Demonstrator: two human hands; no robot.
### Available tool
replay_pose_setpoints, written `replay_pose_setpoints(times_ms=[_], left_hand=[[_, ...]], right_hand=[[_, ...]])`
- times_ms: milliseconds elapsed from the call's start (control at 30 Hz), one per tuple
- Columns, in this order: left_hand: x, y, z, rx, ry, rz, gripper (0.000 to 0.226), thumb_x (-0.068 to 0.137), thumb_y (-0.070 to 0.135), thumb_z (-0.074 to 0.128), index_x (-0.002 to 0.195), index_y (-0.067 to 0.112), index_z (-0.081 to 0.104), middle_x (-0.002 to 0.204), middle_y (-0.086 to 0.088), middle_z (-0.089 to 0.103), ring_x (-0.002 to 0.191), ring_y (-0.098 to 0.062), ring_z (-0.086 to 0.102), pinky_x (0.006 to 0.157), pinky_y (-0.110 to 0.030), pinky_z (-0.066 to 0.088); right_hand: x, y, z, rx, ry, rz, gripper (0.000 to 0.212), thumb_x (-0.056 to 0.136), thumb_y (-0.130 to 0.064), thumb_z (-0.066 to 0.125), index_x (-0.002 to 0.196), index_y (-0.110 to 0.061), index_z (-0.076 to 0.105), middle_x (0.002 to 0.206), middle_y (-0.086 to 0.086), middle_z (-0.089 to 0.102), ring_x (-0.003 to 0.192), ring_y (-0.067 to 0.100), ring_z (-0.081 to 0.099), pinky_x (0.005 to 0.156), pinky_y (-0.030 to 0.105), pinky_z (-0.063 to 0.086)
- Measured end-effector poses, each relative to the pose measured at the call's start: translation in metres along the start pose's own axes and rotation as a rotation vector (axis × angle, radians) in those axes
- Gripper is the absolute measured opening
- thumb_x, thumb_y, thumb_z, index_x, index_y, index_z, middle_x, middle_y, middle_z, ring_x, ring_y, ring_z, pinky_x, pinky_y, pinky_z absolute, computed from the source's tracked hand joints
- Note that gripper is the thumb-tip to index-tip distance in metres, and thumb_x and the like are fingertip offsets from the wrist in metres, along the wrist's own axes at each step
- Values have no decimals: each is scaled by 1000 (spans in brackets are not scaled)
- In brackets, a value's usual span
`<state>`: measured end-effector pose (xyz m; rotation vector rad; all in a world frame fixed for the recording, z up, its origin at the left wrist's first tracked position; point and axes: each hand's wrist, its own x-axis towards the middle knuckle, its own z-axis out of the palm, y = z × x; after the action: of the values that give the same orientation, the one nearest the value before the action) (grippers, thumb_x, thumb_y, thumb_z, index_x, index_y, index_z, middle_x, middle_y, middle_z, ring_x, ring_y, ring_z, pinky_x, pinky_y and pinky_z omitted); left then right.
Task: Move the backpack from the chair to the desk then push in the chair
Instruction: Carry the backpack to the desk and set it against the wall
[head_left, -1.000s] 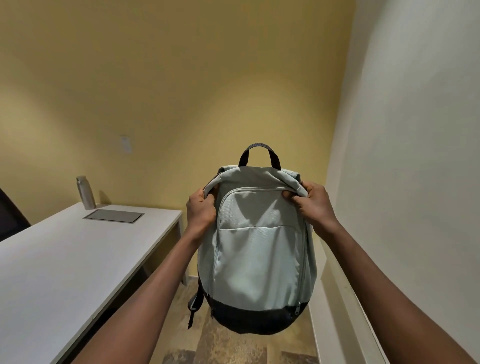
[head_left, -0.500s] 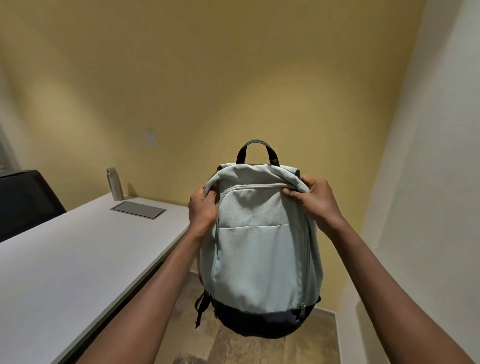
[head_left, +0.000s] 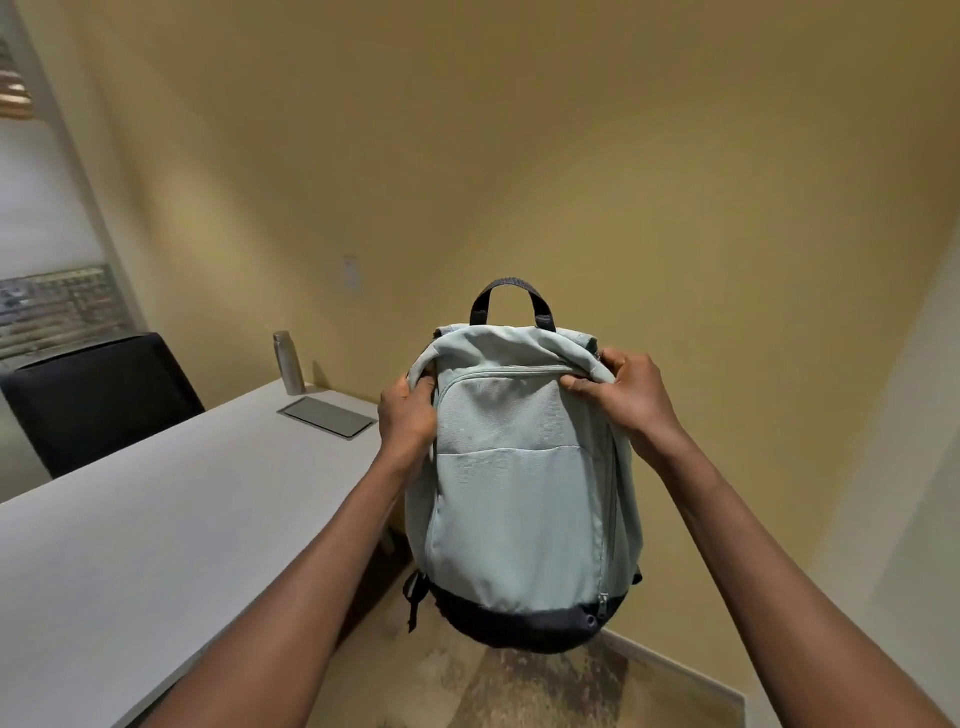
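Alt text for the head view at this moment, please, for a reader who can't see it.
Both hands, left hand and right hand, hold a pale green backpack upright in the air by its top corners, just right of a white desk. On the desk's far end stand a bottle and a flat grey panel; a black chair sits behind it.

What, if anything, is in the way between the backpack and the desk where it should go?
Nothing visible. The backpack, held off the floor, hangs right of the desk; its near surface is bare. The bottle and grey panel sit at the far end.
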<state>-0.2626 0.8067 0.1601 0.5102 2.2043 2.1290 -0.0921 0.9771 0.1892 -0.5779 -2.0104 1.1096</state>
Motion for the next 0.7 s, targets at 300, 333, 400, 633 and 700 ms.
replay_pose_setpoints(times_ms=[300, 333, 400, 633, 700], left_hand=[[64, -17, 18, 48, 24, -35, 29, 100, 36, 53, 102, 14, 71, 101, -8, 73, 93, -27, 65, 81, -45, 52], [72, -21, 20, 52, 16, -27, 29, 100, 37, 53, 103, 14, 71, 101, -7, 73, 96, -27, 66, 84, -47, 53], [92, -28, 23, 76, 18, -6, 32, 100, 40, 53, 103, 14, 70, 100, -6, 73, 97, -29, 66, 82, -45, 52], [168, -47, 26, 98, 9, 26, 34, 100, 40, 52, 98, 12, 71, 97, -9, 73, 96, -31, 67, 73, -38, 48], [187, -53, 28, 108, 2, 32, 34, 101, 40, 51, 101, 12, 71, 98, -9, 73, 95, -30, 67, 74, -38, 49]], right_hand=[[72, 27, 38, -1, -43, -32, 26, 83, -15, 77, 98, 5, 68, 98, 27, 70, 79, 18, 54, 68, 32, 38], [80, 31, 44, -1, -50, -41, 27, 83, -15, 77, 98, 6, 68, 99, 28, 70, 79, 18, 53, 68, 32, 38], [98, 40, 55, -8, -57, -55, 27, 83, -15, 77, 96, 7, 67, 98, 30, 69, 77, 18, 50, 67, 32, 35], [165, 58, 96, -13, -105, -75, 35, 83, -18, 78, 98, 11, 64, 100, 32, 68, 78, 19, 50, 68, 34, 34], [181, 63, 108, 2, -104, -77, 35, 83, -18, 78, 95, 12, 63, 95, 32, 67, 76, 19, 48, 67, 33, 32]])
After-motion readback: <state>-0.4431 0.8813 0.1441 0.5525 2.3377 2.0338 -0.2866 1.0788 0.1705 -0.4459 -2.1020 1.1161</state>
